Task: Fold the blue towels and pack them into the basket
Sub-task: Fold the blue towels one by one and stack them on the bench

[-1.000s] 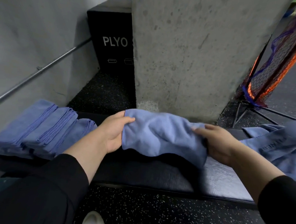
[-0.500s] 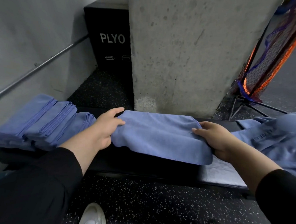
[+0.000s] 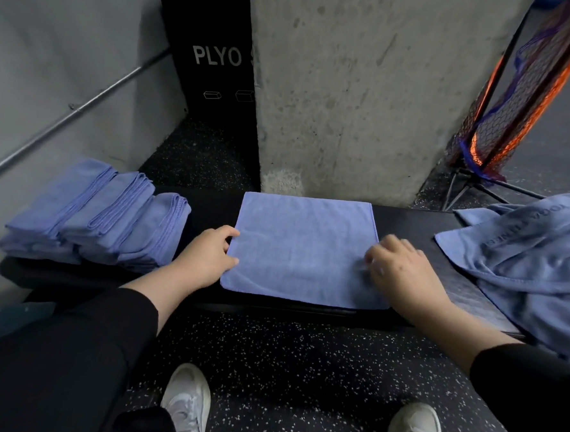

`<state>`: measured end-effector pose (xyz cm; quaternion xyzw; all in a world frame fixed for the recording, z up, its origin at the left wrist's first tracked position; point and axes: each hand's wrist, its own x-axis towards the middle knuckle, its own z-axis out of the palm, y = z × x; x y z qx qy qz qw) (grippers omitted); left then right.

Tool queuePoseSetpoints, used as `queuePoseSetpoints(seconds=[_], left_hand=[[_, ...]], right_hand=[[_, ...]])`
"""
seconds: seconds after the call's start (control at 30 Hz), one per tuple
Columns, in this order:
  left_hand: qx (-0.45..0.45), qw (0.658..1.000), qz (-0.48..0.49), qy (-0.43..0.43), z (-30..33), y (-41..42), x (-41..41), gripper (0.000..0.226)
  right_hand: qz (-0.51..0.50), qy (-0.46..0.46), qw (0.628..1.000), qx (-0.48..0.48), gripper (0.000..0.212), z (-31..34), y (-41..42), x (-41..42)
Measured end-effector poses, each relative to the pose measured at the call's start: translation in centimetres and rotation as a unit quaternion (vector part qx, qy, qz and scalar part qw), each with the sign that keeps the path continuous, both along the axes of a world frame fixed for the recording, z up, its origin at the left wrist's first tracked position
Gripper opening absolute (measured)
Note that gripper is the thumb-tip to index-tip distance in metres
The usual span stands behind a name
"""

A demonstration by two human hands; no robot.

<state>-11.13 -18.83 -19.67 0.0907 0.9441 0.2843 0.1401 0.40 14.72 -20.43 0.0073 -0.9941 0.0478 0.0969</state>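
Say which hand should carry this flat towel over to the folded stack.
Probably the left hand: it pinches the flat blue towel's left edge, right beside the folded blue towel stack. The right hand lies on the far side.

Black long sleeves (image 3: 530,381) pushed up the forearms, black trousers (image 3: 50,368), and white trainers (image 3: 187,400).

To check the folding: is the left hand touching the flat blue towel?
Touching. The head view shows the left hand pinching the flat blue towel's left edge.
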Motion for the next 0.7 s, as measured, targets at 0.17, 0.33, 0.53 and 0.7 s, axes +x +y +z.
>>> queuePoseSetpoints(seconds=[0.17,0.33,0.53,0.7], left_hand=[[-0.112,0.972,-0.12,0.17,-0.6,-1.9,1.9,0.027],[-0.114,0.941,-0.257,0.189,-1.2,-4.0,3.5,0.04],[-0.107,0.928,-0.275,0.227,-1.2,-4.3,3.4,0.036],[-0.102,0.922,-0.273,0.257,-1.7,-3.8,2.9,0.015]], right_hand=[[0.129,-0.067,0.988,-0.044,0.025,-0.2,1.0,2.3],[0.163,-0.087,0.981,-0.052,0.035,0.2,2.8,3.3],[0.18,-0.062,0.981,-0.046,0.027,0.3,2.9,3.5],[0.172,-0.022,0.984,-0.029,0.009,-0.4,2.5,3.3]])
